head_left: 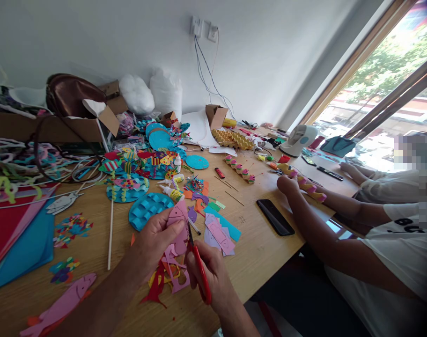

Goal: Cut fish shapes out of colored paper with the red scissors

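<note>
My left hand [161,234] pinches a pink paper fish [179,214] with drawn outlines, held just above the table. In my right hand [213,269] are red-handled scissors [200,271], fingers closed around the handles. Their blades point up along the right edge of the fish; whether they are parted cannot be made out. Pink, red and yellow paper scraps [160,285] lie beneath both hands. Beyond the left hand sits a blue woven paper disc [150,209]. At the lower left rests another pink paper fish [64,302], with orange paper under it.
A black phone [275,217] lies near the table's right edge. Beside me, a co-worker's hands [289,182] hold a pink and yellow zigzag strip [306,187]. Glue bottles [173,193], a white stick [110,234] and coloured paper sheets [24,234] surround the work area.
</note>
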Tool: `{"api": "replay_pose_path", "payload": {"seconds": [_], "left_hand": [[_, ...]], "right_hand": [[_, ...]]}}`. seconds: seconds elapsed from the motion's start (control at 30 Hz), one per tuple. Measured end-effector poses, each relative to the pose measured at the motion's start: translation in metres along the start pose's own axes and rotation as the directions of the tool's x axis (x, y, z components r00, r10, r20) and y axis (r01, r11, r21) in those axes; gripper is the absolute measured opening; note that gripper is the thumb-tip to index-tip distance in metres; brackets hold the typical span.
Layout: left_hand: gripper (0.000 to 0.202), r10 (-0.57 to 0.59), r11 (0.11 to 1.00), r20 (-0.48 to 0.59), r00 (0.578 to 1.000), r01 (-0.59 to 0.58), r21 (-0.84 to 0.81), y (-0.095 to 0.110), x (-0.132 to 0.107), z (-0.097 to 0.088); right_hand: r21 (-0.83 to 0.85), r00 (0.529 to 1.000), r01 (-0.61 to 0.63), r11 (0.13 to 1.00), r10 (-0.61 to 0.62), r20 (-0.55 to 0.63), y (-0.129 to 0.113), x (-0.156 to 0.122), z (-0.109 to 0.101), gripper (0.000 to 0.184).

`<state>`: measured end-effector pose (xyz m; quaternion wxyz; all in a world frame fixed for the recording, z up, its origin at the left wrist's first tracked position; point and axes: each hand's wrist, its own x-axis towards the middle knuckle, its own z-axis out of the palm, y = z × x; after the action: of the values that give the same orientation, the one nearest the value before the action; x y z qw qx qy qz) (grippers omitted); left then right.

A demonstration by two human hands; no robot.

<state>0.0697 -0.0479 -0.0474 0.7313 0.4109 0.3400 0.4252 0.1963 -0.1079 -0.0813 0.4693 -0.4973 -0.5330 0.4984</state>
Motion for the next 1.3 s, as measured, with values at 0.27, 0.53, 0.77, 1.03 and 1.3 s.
{"api": "replay_pose_path", "payload": {"seconds": [0.27,0.53,0.77,1.03,1.3], "left_hand": [[0.012,0.024,0.999,-0.002,1.000,-0.024,0.033,-0.003,0.000,-0.001],[0.010,0.003,1.000,0.011,1.000,-0.004,0.007,-0.002,0.001,0.000],[0.009,-0.023,1.000,0.034,0.999,0.023,0.011,-0.002,0.000,-0.002],[0.010,-0.019,1.000,0.037,0.999,0.019,0.015,-0.004,0.000,-0.002],[0.007,-0.023,1.000,0.046,0.999,0.022,0.011,-0.004,0.001,-0.001]], "right_hand": [[-0.008,1.000,-0.004,1.000,0.004,-0.023,-0.002,0.001,0.000,0.036],[-0.085,0.998,0.051,0.995,-0.054,-0.029,0.010,0.000,-0.003,0.036],[-0.074,0.997,0.080,0.994,-0.081,-0.014,0.007,0.001,-0.001,0.035],[-0.030,0.998,0.062,0.998,-0.063,-0.028,0.005,0.001,-0.001,0.031],[-0.034,0.998,0.057,0.998,-0.058,-0.024,0.006,0.000,-0.001,0.036]]}}
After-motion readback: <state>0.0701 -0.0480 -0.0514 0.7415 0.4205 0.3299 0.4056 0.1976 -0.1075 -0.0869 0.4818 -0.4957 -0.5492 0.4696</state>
